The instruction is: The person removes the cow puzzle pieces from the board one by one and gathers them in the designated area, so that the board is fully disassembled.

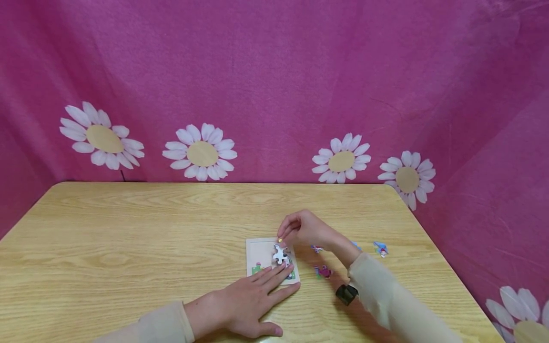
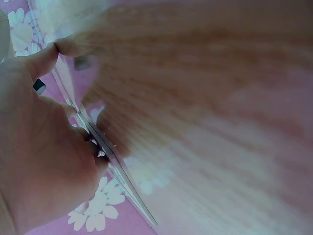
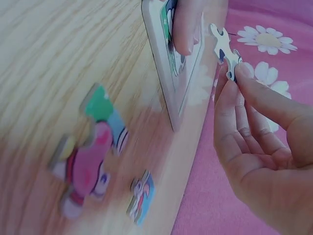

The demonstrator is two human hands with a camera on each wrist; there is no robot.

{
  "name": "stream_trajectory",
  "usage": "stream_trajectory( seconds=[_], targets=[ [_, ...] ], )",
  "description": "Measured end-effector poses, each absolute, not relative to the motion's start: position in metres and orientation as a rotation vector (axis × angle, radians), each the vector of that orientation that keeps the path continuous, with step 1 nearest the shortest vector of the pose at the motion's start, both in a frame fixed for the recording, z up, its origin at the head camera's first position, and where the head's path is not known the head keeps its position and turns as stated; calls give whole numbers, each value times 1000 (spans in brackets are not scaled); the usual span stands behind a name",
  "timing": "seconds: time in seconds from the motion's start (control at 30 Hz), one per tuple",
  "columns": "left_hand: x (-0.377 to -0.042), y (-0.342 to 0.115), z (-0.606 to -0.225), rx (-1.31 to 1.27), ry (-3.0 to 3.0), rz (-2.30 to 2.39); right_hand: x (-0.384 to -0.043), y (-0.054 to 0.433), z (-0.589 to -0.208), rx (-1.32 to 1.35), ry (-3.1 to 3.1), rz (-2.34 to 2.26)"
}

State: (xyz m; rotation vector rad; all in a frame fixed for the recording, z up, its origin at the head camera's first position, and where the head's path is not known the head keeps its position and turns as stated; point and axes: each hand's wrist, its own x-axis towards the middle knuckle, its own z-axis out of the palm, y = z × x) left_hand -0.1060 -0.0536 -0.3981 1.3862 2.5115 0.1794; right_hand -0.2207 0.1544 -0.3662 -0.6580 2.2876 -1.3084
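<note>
Puzzle piece (image 3: pixel 222 46): here it is, up over the puzzle tray (image 1: pixel 260 252), its pale side showing in the head view
Right hand (image 1: pixel 309 231): fingers clamped on that piece, thumb and fingertips pinching its edge
Left hand (image 1: pixel 253 305): fingers stretched out, a little apart, reaching across the tray's near edge
Loose pieces (image 1: pixel 323 271): lying on the surface (image 1: pixel 128 247) to the tray's right, a pink one among them
Backdrop: pink curtain (image 1: pixel 274 71) with white daisies (image 1: pixel 202 153), just past the surface
</note>
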Motion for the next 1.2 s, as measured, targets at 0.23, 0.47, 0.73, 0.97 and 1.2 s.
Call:
stream_trajectory(
  seconds=[0.23, 0.47, 0.73, 0.97, 1.2],
  targets=[
    [-106, -53, -399, 1396, 2511, 173, -217, 182, -363, -609, 2289, -1310],
    [-106, -53, -400, 1381, 2524, 159, -211, 219, -352, -542, 2327, -1315],
    [-106, -53, -401, 1429, 2544, 134, -202, 269, -354, -460, 2351, -1300],
    [-103, -52, -399, 1421, 2552, 82, -192, 301, -365, -420, 2371, -1249],
    [-100, -52, -401, 1438, 2573, 64, -186, 308, -373, -406, 2406, -1198]
  ],
)
